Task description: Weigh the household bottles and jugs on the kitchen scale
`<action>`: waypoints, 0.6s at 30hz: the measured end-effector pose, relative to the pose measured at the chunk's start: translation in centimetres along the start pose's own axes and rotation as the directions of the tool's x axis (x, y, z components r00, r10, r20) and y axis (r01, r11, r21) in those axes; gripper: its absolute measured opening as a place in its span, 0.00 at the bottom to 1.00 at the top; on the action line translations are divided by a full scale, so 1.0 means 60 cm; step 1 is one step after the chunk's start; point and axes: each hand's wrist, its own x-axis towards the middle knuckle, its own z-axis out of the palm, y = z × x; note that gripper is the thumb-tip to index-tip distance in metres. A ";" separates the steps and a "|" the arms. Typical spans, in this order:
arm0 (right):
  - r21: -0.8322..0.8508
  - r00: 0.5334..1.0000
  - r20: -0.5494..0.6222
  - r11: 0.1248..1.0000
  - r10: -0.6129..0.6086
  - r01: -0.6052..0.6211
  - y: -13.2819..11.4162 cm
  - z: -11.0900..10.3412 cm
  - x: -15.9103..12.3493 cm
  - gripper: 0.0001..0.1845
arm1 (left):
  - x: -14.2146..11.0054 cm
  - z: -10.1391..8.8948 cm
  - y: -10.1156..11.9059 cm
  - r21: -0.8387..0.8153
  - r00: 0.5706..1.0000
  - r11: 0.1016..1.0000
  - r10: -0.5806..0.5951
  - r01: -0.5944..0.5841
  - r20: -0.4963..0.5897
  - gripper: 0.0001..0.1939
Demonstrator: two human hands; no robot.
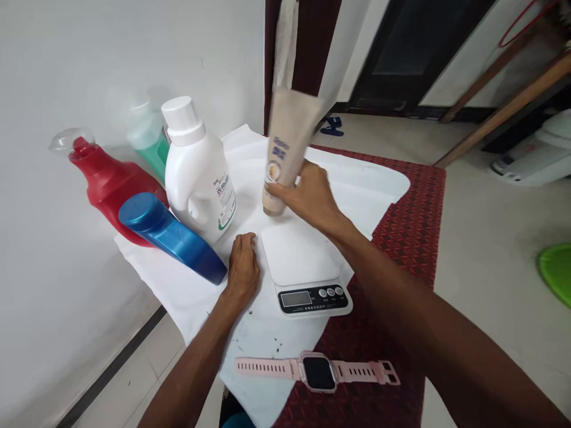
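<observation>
My right hand [312, 193] grips a beige squeeze tube [289, 131] near its cap end. The tube stands almost upright, cap down, just behind a white kitchen scale [298, 255]; whether its cap touches the cloth I cannot tell. Nothing lies on the scale's plate, and its display looks blank. My left hand [243, 261] rests on the white cloth left of the scale, fingers curled; anything inside them is hidden. Close beside it is a blue bottle [178, 241], with a white handled jug [198, 178] behind. A pink-strapped smartwatch [317, 371] lies in front of the scale.
A red bottle [116, 190] and a green-liquid bottle [149, 139] stand at the left by the wall. White cloth [370, 178] partly covers a red patterned mat [414, 220]. On the floor are blue slippers [332, 126] and a green object [555, 270]; wooden poles [504, 113] lean at right.
</observation>
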 end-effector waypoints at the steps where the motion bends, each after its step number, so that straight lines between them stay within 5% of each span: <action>1: 0.013 0.999 0.045 1.000 -0.017 0.016 0.002 0.021 0.031 0.25 | 0.000 0.000 0.000 0.012 1.000 1.000 0.012 -0.012 -0.002 0.23; 5: 0.049 0.989 0.144 0.999 0.008 -0.015 0.014 0.112 0.126 0.25 | -0.001 0.000 0.005 0.037 1.000 0.999 0.020 -0.020 0.011 0.26; 9: 0.102 0.983 0.182 0.995 -0.011 -0.008 0.032 0.178 0.169 0.22 | 0.000 0.000 0.010 0.035 0.999 0.999 -0.015 0.014 0.034 0.27; 18: 0.043 0.951 0.308 0.999 -0.013 0.000 0.034 0.202 0.191 0.22 | 0.004 -0.004 0.015 0.028 0.993 0.997 -0.080 0.077 0.092 0.23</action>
